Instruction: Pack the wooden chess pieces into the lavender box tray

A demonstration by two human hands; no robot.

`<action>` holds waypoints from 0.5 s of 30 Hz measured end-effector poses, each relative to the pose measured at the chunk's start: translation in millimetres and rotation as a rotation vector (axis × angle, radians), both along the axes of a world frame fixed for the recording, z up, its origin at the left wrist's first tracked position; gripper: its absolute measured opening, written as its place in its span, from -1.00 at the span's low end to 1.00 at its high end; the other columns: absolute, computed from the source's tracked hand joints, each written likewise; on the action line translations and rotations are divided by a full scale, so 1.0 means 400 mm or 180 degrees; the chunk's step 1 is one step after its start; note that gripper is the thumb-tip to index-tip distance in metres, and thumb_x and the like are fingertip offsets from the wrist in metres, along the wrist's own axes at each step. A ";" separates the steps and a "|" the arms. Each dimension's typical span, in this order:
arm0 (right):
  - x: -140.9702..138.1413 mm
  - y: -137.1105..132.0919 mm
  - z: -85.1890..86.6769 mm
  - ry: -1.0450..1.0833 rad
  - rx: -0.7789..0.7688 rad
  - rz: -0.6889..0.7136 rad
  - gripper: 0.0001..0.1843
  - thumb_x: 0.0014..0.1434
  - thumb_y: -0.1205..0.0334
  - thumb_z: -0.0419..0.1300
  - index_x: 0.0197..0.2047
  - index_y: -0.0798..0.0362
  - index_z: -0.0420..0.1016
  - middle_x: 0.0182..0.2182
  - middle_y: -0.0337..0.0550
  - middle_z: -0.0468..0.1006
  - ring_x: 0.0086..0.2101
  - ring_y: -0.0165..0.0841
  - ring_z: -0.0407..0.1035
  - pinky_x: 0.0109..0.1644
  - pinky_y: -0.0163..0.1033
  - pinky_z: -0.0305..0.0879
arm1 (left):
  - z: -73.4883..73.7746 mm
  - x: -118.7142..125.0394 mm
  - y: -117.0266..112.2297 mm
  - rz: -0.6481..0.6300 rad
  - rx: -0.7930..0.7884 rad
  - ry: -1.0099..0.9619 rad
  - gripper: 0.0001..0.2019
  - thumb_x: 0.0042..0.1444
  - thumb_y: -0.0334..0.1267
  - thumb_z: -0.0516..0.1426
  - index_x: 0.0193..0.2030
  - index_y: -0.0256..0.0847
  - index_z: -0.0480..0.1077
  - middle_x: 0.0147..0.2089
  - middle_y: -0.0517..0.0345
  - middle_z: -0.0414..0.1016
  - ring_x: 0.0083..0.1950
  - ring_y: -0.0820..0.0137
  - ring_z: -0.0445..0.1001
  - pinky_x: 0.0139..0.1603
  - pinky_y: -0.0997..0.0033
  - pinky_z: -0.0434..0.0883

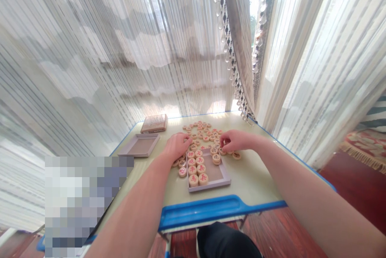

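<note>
A shallow box tray (pixel 224 184) holds Chinese chess pieces. Along its left side, red-marked pieces (pixel 200 169) stand in two columns; a few dark-marked pieces (pixel 216 159) sit at its upper right. My right hand (pixel 237 140) is at the tray's far right corner, thumb and fingers closed on a chess piece (pixel 222 151). Beyond the tray's far left corner, my left hand (pixel 177 144) has its fingers bent together over loose pieces; whatever lies under the fingertips is hidden. More loose pieces (pixel 182 172) lie left of the tray.
Many loose chess pieces (pixel 200 125) spread across the table (pixel 253 181) beyond the hands. A second shallow tray (pixel 144 154) lies at the left, with a closed box (pixel 154 123) behind it. Sheer curtains (pixel 169 48) hang along the far edge. A pixelated patch covers the lower left.
</note>
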State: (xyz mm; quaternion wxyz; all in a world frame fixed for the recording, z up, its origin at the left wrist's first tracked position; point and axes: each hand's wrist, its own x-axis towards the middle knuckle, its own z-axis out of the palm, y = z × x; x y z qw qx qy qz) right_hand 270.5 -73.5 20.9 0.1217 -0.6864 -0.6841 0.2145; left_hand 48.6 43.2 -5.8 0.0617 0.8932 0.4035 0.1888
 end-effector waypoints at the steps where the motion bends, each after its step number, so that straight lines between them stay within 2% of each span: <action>1: 0.000 0.002 -0.002 0.0001 0.0049 -0.0019 -0.82 -0.12 0.19 0.20 -0.37 0.02 0.47 -0.48 -0.26 0.45 -0.48 -0.43 0.29 -0.49 -0.38 0.12 | 0.001 0.000 0.000 0.0000 -0.0010 0.0012 -0.66 0.10 -0.06 -0.05 -0.23 -0.17 0.47 -0.10 0.06 0.48 -0.08 0.26 0.42 -0.01 0.32 0.33; 9: 0.012 0.025 -0.030 -0.0067 0.0349 -0.0174 -0.81 -0.02 0.12 0.16 -0.35 0.02 0.47 -0.47 -0.23 0.48 -0.50 -0.45 0.30 -0.49 -0.38 0.12 | 0.007 -0.001 -0.005 -0.0042 -0.0085 0.0000 -0.64 0.08 -0.02 -0.03 -0.23 -0.16 0.48 -0.08 0.07 0.47 -0.08 0.26 0.41 0.01 0.32 0.31; 15: 0.028 0.034 -0.037 -0.0235 0.0686 -0.0500 -0.79 0.04 0.14 0.07 -0.33 0.02 0.48 -0.48 -0.22 0.49 -0.51 -0.46 0.29 -0.47 -0.38 0.11 | 0.006 -0.005 0.002 -0.0110 -0.0256 -0.0089 -0.56 0.07 0.07 -0.06 -0.24 -0.17 0.51 -0.09 0.08 0.49 -0.10 0.26 0.42 0.00 0.33 0.32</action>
